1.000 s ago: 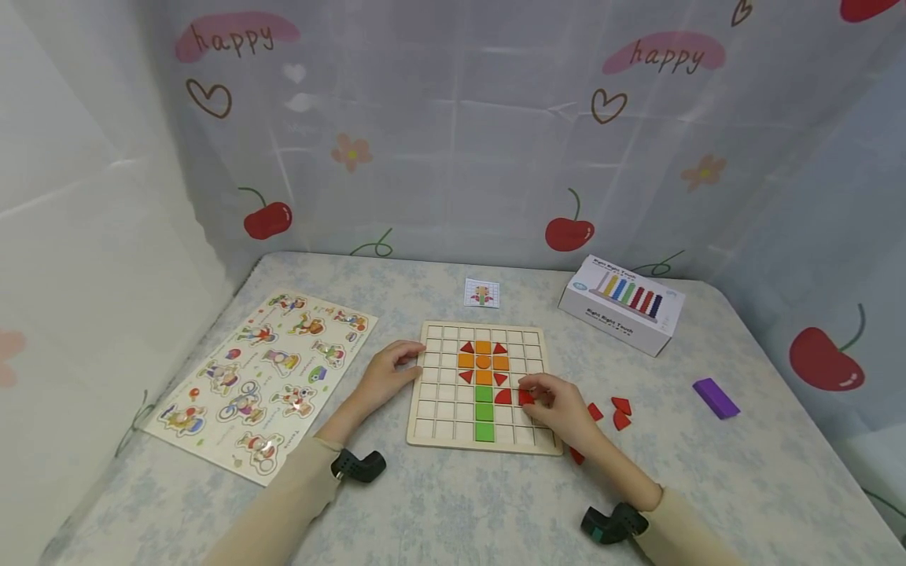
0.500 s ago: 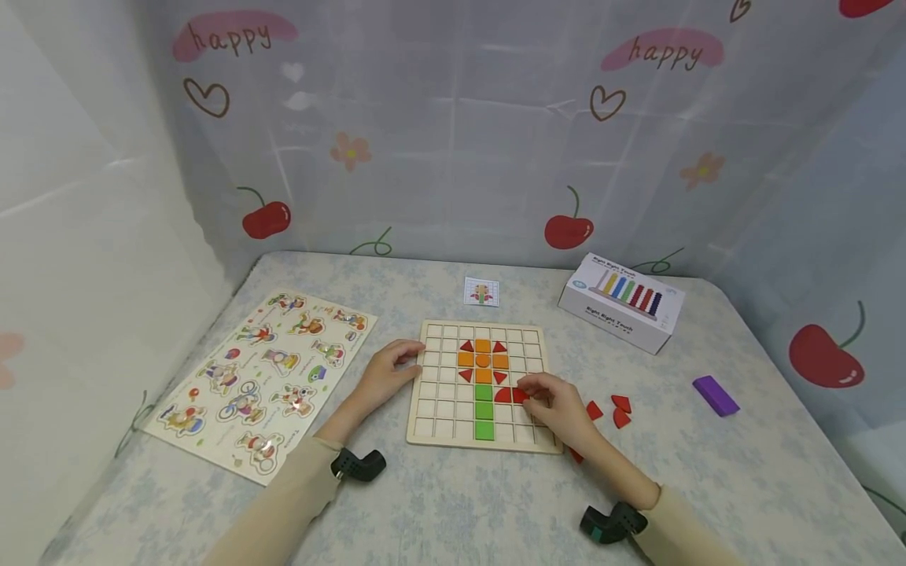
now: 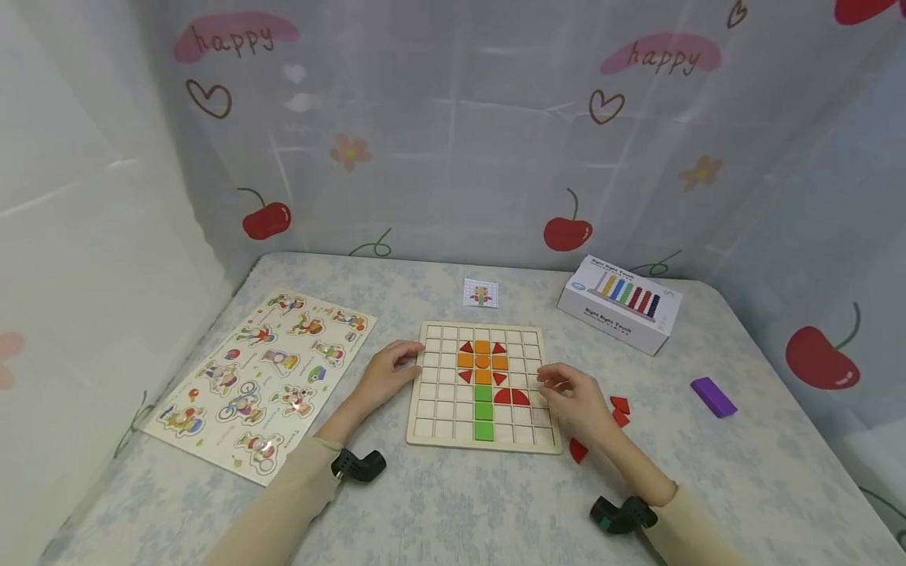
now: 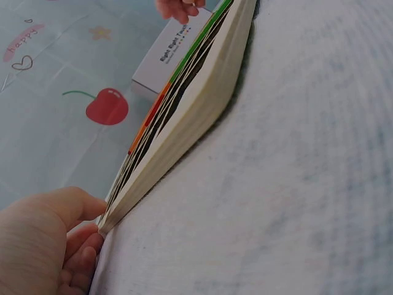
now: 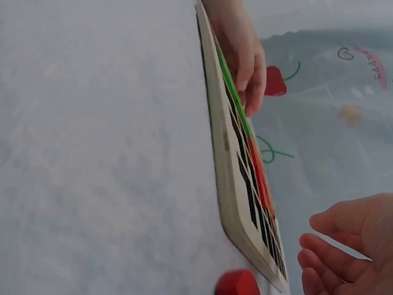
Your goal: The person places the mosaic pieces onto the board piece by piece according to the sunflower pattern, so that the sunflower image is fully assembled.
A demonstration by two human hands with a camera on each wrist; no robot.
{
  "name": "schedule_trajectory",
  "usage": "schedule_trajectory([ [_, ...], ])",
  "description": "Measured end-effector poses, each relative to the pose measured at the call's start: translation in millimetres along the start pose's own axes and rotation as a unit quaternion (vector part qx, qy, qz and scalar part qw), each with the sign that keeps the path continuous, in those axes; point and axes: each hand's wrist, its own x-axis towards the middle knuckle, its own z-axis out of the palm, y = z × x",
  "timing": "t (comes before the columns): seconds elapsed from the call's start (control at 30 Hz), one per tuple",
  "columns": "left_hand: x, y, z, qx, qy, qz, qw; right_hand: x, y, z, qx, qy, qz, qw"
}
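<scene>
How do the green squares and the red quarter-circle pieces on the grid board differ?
The green squares have only straight sides; the red quarter-circle pieces each have one curved side. Three green squares form a column, while two red quarter-circle pieces lie side by side. Both kinds lie on the wooden grid board.

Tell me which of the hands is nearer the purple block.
Right. The right hand is at the right edge of the wooden grid board, with the purple block farther right. The left hand is at the opposite edge.
</scene>
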Motion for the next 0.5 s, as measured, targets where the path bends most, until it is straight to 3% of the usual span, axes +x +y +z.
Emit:
schedule_trajectory([
  [0.23,0.6,-3.0,1.7,0.007,-0.004,-0.005,1.0,-21.0,11.1,-30.2,-0.084,0.04,0.03,0.995],
  [0.33,1.1,-4.0,1.3,0.011,-0.004,-0.004,0.9999,-32.9,18.2,-37.3,-0.113,0.034,0.049,0.992],
  [0.5,1.5,-5.2,0.8,0.014,0.0,-0.002,0.9999,-43.4,24.5,-43.5,-0.131,0.015,0.043,0.99],
])
